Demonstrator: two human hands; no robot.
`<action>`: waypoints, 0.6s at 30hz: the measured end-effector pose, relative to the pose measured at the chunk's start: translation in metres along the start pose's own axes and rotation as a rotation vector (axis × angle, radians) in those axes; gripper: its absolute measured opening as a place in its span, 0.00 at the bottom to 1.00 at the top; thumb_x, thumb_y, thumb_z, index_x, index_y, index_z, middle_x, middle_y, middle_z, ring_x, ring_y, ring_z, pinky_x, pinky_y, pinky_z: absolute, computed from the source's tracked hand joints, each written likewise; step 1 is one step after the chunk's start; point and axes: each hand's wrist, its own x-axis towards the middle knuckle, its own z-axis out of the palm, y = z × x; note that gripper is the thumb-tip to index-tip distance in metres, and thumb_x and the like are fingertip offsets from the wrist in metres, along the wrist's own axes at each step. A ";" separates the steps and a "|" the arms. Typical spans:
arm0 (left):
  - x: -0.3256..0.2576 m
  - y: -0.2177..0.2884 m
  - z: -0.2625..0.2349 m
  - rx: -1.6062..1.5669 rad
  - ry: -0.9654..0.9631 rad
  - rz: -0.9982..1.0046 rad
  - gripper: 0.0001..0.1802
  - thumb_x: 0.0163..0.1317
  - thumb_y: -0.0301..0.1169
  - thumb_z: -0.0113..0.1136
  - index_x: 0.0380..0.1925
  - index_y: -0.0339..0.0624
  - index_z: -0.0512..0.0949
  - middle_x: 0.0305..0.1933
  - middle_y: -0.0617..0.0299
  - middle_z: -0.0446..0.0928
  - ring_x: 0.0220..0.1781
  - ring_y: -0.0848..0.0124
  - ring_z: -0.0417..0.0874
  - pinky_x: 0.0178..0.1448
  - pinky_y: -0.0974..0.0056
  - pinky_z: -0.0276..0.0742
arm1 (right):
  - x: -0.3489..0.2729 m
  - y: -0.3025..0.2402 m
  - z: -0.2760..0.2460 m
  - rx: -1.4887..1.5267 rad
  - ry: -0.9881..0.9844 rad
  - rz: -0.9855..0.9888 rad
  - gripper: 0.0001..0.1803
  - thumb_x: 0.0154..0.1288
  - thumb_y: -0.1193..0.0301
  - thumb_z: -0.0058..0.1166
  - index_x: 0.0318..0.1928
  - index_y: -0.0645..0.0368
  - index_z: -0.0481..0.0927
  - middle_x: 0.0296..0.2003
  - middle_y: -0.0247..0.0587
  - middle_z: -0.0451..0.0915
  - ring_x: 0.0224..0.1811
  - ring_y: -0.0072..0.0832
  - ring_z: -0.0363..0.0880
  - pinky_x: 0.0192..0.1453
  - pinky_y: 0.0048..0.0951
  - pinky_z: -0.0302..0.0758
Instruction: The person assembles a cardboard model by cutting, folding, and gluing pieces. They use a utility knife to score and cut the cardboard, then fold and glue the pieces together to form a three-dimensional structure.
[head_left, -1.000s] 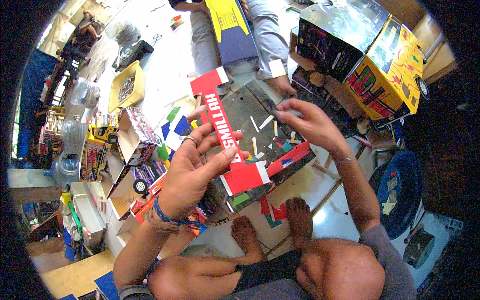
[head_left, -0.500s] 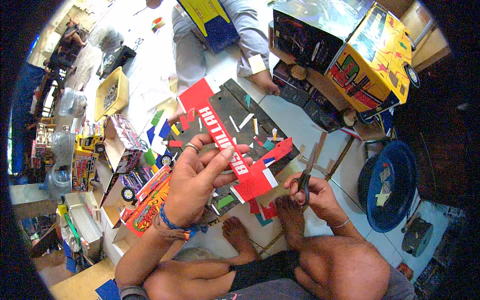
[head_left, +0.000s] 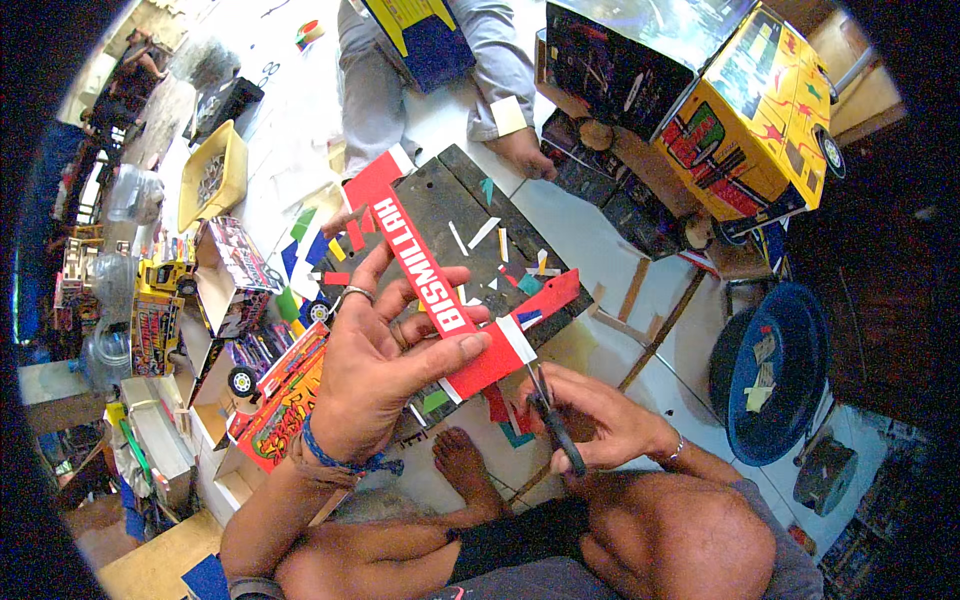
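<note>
My left hand holds a long red strip with white lettering, thumb on top and fingers beneath, tilted over a dark board. White edging shows at both ends of the strip. A pair of black-handled scissors is in my right hand, its fingers in the handles. The blades point up at the white edge of the strip's near right end; whether they are closed on it I cannot tell. Scraps of several colours lie on the board, among them a larger red piece.
A seated person's grey-trousered legs and a blue-and-yellow panel are beyond the board. A yellow toy truck stands at right, above a blue basin. At left are a yellow tray and toy truck parts.
The scissors have swung from pointing up and away to the strip's near right end. My left hand has shifted its hold on the strip and moved it slightly left.
</note>
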 end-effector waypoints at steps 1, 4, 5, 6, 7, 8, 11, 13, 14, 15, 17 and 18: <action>0.000 -0.001 0.000 0.006 0.011 0.003 0.56 0.53 0.14 0.73 0.76 0.39 0.45 0.65 0.44 0.72 0.60 0.57 0.83 0.63 0.53 0.85 | 0.002 -0.001 0.000 -0.013 -0.005 -0.013 0.26 0.59 0.56 0.71 0.40 0.60 0.69 0.44 0.45 0.72 0.49 0.42 0.74 0.54 0.40 0.72; 0.000 -0.003 0.001 0.030 0.013 0.015 0.57 0.54 0.14 0.73 0.76 0.39 0.45 0.64 0.43 0.72 0.60 0.57 0.83 0.63 0.53 0.85 | 0.007 -0.002 0.000 0.018 0.021 -0.035 0.26 0.59 0.56 0.72 0.40 0.60 0.69 0.42 0.44 0.72 0.47 0.40 0.73 0.51 0.38 0.72; -0.001 -0.004 0.001 0.035 0.005 0.021 0.57 0.54 0.14 0.73 0.76 0.39 0.45 0.64 0.43 0.72 0.60 0.57 0.83 0.63 0.53 0.84 | 0.008 -0.002 -0.001 0.020 0.023 -0.028 0.26 0.59 0.56 0.72 0.40 0.60 0.70 0.42 0.44 0.72 0.47 0.40 0.74 0.51 0.38 0.72; -0.001 -0.004 0.001 0.046 0.002 0.016 0.57 0.54 0.14 0.73 0.76 0.39 0.44 0.64 0.43 0.72 0.60 0.57 0.83 0.63 0.53 0.84 | 0.008 -0.003 -0.001 0.022 0.018 -0.021 0.26 0.58 0.56 0.72 0.40 0.60 0.70 0.42 0.44 0.72 0.46 0.39 0.74 0.50 0.38 0.72; 0.000 -0.005 0.001 0.052 -0.004 0.015 0.57 0.54 0.14 0.73 0.76 0.39 0.44 0.64 0.43 0.72 0.60 0.57 0.83 0.63 0.53 0.84 | 0.008 -0.003 -0.001 0.024 0.012 -0.013 0.26 0.58 0.56 0.72 0.40 0.60 0.70 0.42 0.43 0.72 0.46 0.39 0.74 0.50 0.37 0.71; 0.000 -0.006 0.001 0.052 -0.014 0.018 0.57 0.55 0.14 0.72 0.76 0.39 0.43 0.64 0.43 0.72 0.60 0.56 0.83 0.63 0.54 0.84 | 0.008 -0.003 -0.001 0.022 0.016 -0.005 0.26 0.58 0.56 0.72 0.40 0.60 0.70 0.42 0.43 0.72 0.46 0.38 0.74 0.50 0.37 0.71; 0.000 -0.008 0.001 0.039 -0.024 0.006 0.57 0.55 0.15 0.72 0.76 0.39 0.42 0.64 0.43 0.72 0.59 0.55 0.84 0.64 0.53 0.84 | 0.006 -0.003 -0.001 0.015 0.019 0.015 0.26 0.58 0.56 0.72 0.40 0.60 0.70 0.41 0.43 0.72 0.45 0.38 0.74 0.49 0.36 0.72; 0.000 -0.008 0.001 0.042 -0.026 -0.007 0.57 0.56 0.15 0.72 0.76 0.39 0.41 0.64 0.42 0.72 0.59 0.55 0.84 0.64 0.54 0.84 | 0.006 -0.002 -0.001 0.002 0.009 0.028 0.26 0.58 0.56 0.72 0.40 0.60 0.70 0.41 0.43 0.72 0.45 0.38 0.74 0.49 0.36 0.72; 0.000 -0.009 0.001 0.043 -0.027 -0.013 0.58 0.56 0.15 0.72 0.76 0.39 0.41 0.65 0.42 0.72 0.59 0.54 0.84 0.64 0.54 0.84 | 0.006 -0.002 -0.001 -0.003 0.015 0.020 0.26 0.58 0.56 0.72 0.40 0.60 0.70 0.41 0.43 0.72 0.45 0.38 0.74 0.49 0.36 0.72; 0.001 -0.009 0.000 0.050 -0.031 -0.011 0.58 0.56 0.15 0.72 0.76 0.39 0.41 0.65 0.42 0.72 0.59 0.54 0.84 0.64 0.54 0.84 | 0.007 -0.002 -0.001 -0.013 0.016 0.015 0.27 0.57 0.56 0.72 0.40 0.60 0.70 0.40 0.43 0.72 0.44 0.38 0.74 0.48 0.36 0.72; 0.002 -0.009 0.000 0.062 -0.037 -0.010 0.58 0.56 0.15 0.72 0.77 0.39 0.40 0.65 0.42 0.72 0.59 0.54 0.84 0.64 0.54 0.84 | 0.007 -0.003 -0.001 -0.017 0.022 0.011 0.27 0.57 0.56 0.72 0.40 0.60 0.69 0.40 0.43 0.72 0.44 0.39 0.74 0.48 0.36 0.71; 0.002 -0.009 0.000 0.063 -0.040 -0.009 0.58 0.56 0.15 0.72 0.77 0.39 0.40 0.65 0.42 0.72 0.59 0.54 0.84 0.63 0.54 0.84 | 0.007 -0.003 -0.001 -0.011 0.027 0.012 0.27 0.57 0.57 0.72 0.39 0.60 0.69 0.40 0.43 0.72 0.44 0.39 0.74 0.48 0.36 0.71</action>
